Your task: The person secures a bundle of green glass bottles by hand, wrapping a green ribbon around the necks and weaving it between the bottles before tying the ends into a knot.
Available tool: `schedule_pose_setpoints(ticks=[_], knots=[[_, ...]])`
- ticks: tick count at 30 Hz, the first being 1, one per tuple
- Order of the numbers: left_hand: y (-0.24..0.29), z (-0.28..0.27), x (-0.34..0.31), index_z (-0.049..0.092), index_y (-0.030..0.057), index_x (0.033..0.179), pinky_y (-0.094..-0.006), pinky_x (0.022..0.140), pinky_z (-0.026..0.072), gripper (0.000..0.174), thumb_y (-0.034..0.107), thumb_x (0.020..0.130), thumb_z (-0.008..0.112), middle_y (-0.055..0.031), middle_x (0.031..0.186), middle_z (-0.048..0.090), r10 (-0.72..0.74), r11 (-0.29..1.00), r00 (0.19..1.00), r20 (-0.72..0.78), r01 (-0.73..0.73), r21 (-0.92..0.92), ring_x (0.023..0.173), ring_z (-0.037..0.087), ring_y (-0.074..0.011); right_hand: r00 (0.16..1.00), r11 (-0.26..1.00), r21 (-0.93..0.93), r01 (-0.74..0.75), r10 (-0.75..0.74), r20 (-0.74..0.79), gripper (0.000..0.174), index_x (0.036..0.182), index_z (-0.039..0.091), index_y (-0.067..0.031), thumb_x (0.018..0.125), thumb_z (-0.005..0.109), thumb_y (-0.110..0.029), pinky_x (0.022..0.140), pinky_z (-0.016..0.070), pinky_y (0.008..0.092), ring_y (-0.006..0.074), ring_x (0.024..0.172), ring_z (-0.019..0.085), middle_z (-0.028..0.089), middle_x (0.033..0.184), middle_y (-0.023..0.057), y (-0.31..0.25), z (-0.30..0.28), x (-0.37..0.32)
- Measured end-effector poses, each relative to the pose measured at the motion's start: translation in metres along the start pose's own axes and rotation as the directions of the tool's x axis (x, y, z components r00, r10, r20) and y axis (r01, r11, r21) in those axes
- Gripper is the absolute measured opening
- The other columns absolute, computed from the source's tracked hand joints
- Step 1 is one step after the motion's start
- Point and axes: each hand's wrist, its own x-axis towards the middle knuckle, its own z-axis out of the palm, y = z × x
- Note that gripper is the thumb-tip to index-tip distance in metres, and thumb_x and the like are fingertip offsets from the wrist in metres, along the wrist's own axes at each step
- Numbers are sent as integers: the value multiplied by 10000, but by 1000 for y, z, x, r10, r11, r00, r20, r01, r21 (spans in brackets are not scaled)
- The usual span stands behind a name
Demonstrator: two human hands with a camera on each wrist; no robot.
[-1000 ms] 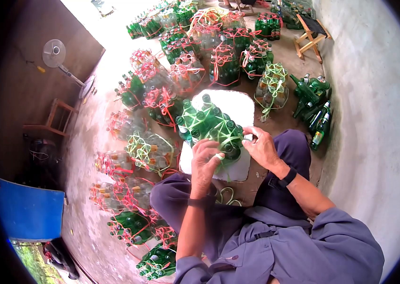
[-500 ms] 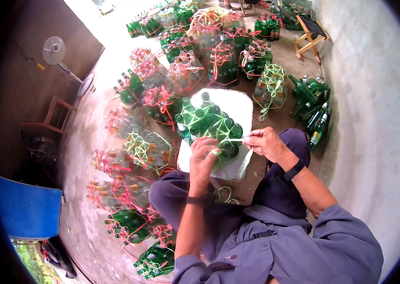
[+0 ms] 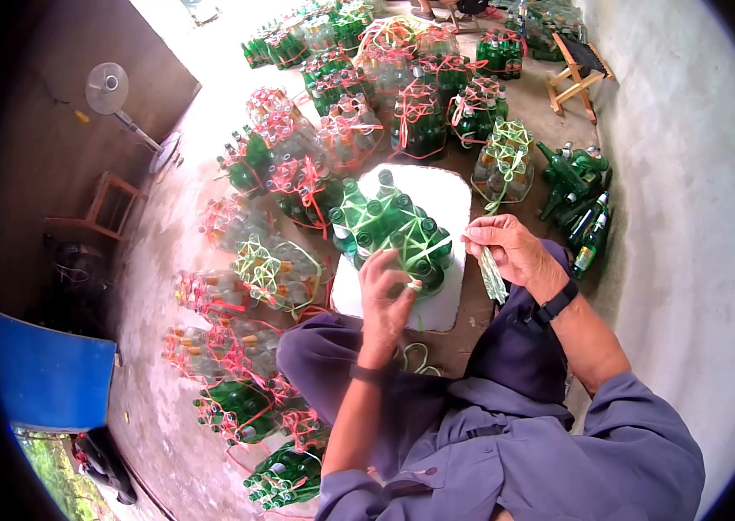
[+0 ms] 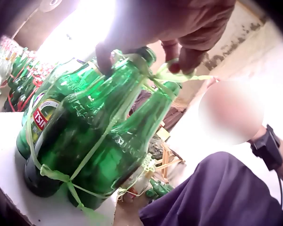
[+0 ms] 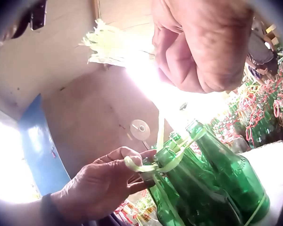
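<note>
A bundle of green glass bottles (image 3: 366, 239), laced at the necks with light green plastic twine (image 4: 95, 143), stands on a white board (image 3: 437, 187) in front of the person. At the near edge of the bundle, the left hand (image 3: 385, 304) pinches twine close by a bottle neck; in the right wrist view a loop of it passes over that hand's thumb (image 5: 127, 154). The right hand (image 3: 515, 252), off to the right of the bottles, grips a length of twine running taut from the bundle. Its frayed tail (image 3: 493, 278) hangs below the fingers.
Many bottle bundles tied with red twine (image 3: 420, 117) stand ahead and to the left. Loose green bottles (image 3: 589, 234) lie by the right wall, near a folding stool (image 3: 576, 78). A fan (image 3: 109, 89) stands at the left. Twine (image 3: 420, 358) lies on the floor between the legs.
The right hand has drawn back from the bundle toward the right, pulling the twine out straight, and its tail now hangs in view. The left hand stays by the near bottles.
</note>
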Motion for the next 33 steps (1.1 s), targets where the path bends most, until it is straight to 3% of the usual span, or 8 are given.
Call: schedule_pose_setpoints(ticks=[6,12,14,16,21,28,30,33], knots=[[7,8,-19,698,115,888,-486,1151,314,171,108,744,791,-141,1400,549,42,957,987,-157,5,289,1348,429,-369,999,993,109,40,-36,-36,184,1069,708,70,972,667,-81,481,375,135,-1,522,446,692,835,86,2,8,20],[18,11,-24,717,113,893,-457,1025,386,178,106,740,809,-147,1220,566,98,851,968,-231,39,524,1197,489,-342,999,989,145,33,-34,10,194,1103,695,75,969,662,-62,507,416,131,-4,553,474,700,878,79,5,21,36],[12,13,-25,712,104,893,-440,933,424,172,93,753,811,-133,1119,556,-24,955,980,-196,81,285,1094,518,-321,998,986,154,57,-56,-11,197,1116,694,66,963,668,-54,516,406,120,-5,585,492,703,902,83,8,28,39],[12,12,-25,703,87,909,-415,855,453,163,62,775,792,-119,1028,577,48,926,981,-189,27,378,986,554,-302,997,984,161,74,-70,-30,182,1106,689,41,963,670,-69,508,367,118,-8,581,471,678,859,44,10,29,41],[9,9,-25,675,39,944,-335,715,498,155,-42,815,705,-111,858,637,-33,985,995,-95,48,165,743,599,-257,1000,974,224,30,-27,-16,249,1153,645,60,982,649,-121,529,428,163,19,610,521,640,818,7,15,17,42],[11,7,-31,677,3,968,-272,708,492,97,-24,877,699,-58,952,708,-122,993,985,-125,120,-23,774,604,-123,999,961,278,-13,23,-33,251,1119,649,53,990,642,-162,517,413,183,25,543,453,628,796,-5,13,16,25],[11,7,-33,694,-26,962,-253,715,490,78,38,920,710,-17,953,696,-367,886,927,-76,324,-331,804,596,-85,998,961,278,-7,24,-56,225,1085,674,53,981,650,-145,509,377,164,5,532,406,637,792,3,11,18,19],[19,7,-29,712,-27,956,-231,686,470,126,96,936,728,-6,909,674,-445,740,893,-67,324,-589,757,574,-72,994,972,236,-5,31,-107,220,1088,675,49,981,656,-142,517,383,164,3,536,409,638,799,1,8,18,11]])
